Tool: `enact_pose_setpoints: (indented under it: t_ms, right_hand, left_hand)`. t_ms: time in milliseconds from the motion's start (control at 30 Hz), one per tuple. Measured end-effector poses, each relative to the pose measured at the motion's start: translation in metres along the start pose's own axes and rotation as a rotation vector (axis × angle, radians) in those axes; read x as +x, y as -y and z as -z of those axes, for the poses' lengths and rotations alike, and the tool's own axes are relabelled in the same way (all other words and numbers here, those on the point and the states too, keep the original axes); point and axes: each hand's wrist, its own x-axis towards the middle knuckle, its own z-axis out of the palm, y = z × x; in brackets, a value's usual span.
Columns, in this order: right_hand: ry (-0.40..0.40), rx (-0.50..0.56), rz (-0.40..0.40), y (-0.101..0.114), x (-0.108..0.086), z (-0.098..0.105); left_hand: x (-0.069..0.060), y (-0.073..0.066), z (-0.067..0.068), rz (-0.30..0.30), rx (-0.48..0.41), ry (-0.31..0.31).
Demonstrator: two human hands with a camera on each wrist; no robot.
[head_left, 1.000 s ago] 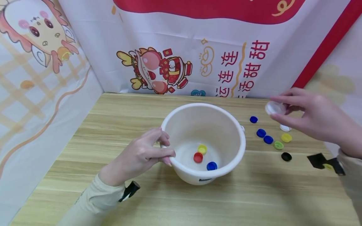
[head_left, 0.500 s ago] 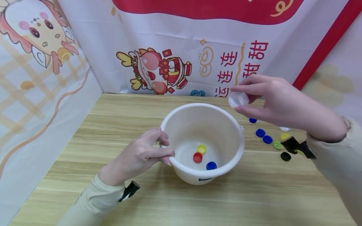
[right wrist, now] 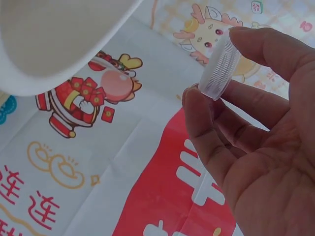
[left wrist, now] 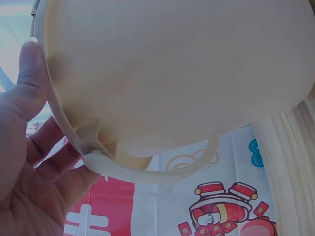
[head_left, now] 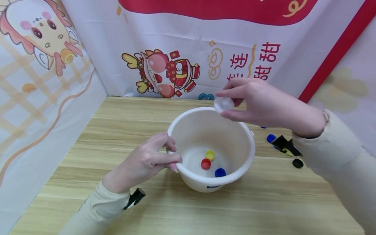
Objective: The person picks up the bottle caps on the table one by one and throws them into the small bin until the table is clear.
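Observation:
A white plastic bucket [head_left: 188, 122] stands upright on the wooden table. My left hand [head_left: 147, 156] grips its rim on the left side; in the left wrist view the thumb lies along the rim, close to the handle [left wrist: 142, 174]. Over the bucket's far rim, my right hand [head_left: 252, 101] pinches a clear bottle cap [head_left: 224, 104] between thumb and fingers. The cap's ribbed side [right wrist: 220, 69] shows in the right wrist view. On the bucket's floor lie a yellow cap [head_left: 210, 155], a red cap [head_left: 206, 164] and a blue cap [head_left: 220, 172].
Right of the bucket, a black cap [head_left: 297, 163] and a blue cap [head_left: 271, 138] lie on the table [head_left: 205, 212]; my right forearm partly hides other caps there. A printed cloth [head_left: 164, 29] hangs behind the table's far edge.
My right hand has carried the clear cap leftward from above the loose caps to the bucket's far rim. My left hand and the bucket have stayed put.

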Motion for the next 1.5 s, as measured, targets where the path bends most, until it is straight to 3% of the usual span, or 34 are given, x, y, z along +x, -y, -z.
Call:
enact_pose_setpoints:
  t_ms: [500, 733, 900, 1233, 1500]
  right_hand:
    - [0.098, 0.064, 0.002, 0.004, 0.033, -0.014]
    - [0.173, 0.009, -0.025, 0.007, 0.038, -0.015]
    - [0.178, -0.012, -0.027, 0.006, 0.037, -0.014]
    - [0.193, -0.012, -0.072, -0.001, 0.032, -0.005]
    - [0.115, -0.005, -0.137, -0.024, 0.004, 0.004]
  left_hand:
    - [0.000, 0.001, -0.001, -0.007, -0.006, -0.003]
    - [0.001, 0.001, -0.001, -0.039, -0.012, -0.023]
    - [0.000, 0.000, 0.000, -0.008, -0.019, -0.003]
    - [0.000, 0.000, 0.000, -0.002, -0.005, 0.001]
    - [0.000, 0.000, 0.000, -0.004, -0.003, 0.000]
